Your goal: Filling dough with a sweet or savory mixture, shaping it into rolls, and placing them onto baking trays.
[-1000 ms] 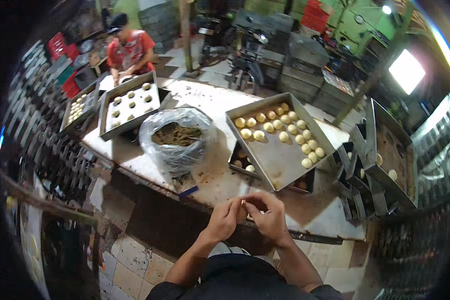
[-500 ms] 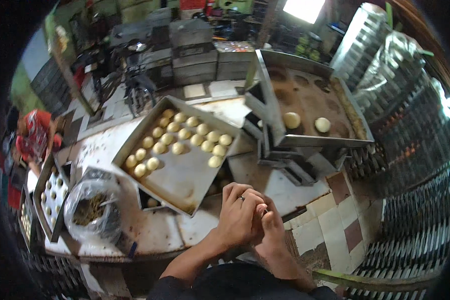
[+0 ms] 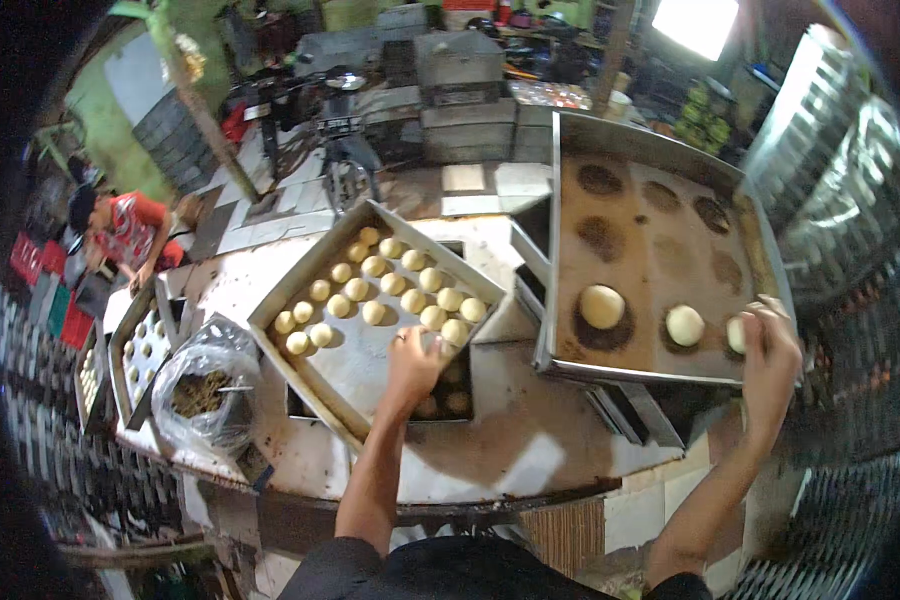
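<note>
Several pale round dough balls (image 3: 373, 313) sit in rows in a shallow metal tray (image 3: 320, 400) in front of me. At the near right end of these rows, my left hand (image 3: 413, 362) has its fingers bent round a dough ball that they mostly hide. On the right, my right hand (image 3: 773, 345) reaches over the near right corner of a larger, brown-stained metal tray (image 3: 660, 225). It pinches a dough ball (image 3: 736, 334) at that tray's surface. Two more dough balls, a left one (image 3: 602, 307) and a middle one (image 3: 684, 325), lie in the same near row.
A clear plastic bag (image 3: 205, 395) with brown shredded filling stands left on the worn white table (image 3: 490, 460). Beyond it are narrower trays (image 3: 135, 345) of dough balls and a seated person (image 3: 135, 235) in red. More trays are stacked under the right one. Racks (image 3: 850, 190) rise at far right.
My hands, together before, have come apart: the left has moved to the dough balls, the right to the larger tray with a dough ball. The view has shifted, so the trays appear lower.
</note>
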